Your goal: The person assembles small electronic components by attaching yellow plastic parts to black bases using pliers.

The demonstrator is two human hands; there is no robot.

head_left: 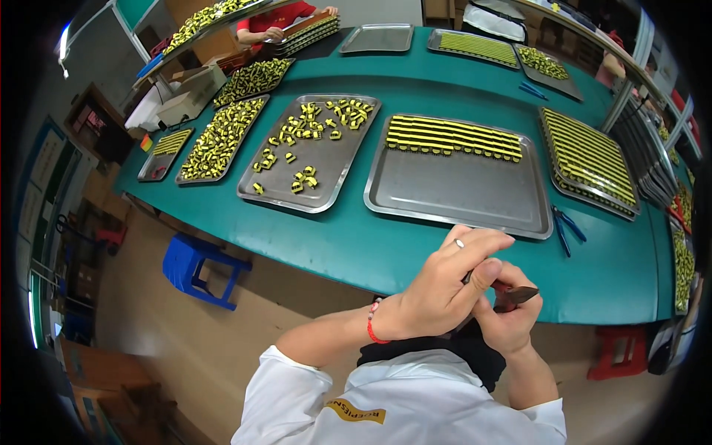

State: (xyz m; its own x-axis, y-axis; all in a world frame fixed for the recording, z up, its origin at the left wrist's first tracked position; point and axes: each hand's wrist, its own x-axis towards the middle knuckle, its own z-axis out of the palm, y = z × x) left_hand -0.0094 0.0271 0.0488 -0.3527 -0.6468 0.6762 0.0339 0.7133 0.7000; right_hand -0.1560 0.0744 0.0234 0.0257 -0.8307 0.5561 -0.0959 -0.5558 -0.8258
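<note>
A long teal worktable with a curved edge fills the head view above a brown floor, where a blue plastic stool stands. On the table lie shallow metal trays: one with neat rows of small yellow-and-black parts, another with them scattered, and blue-handled pliers just beside. At the near edge the left hand and right hand are closed together on a dark pointed tool; anything else between them is hidden.

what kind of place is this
Most likely a small-parts assembly workshop: a long green workbench holds metal trays of small yellow-and-black components, some loose, some in neat rows, and the person's hands grip a small dark tool.
</note>
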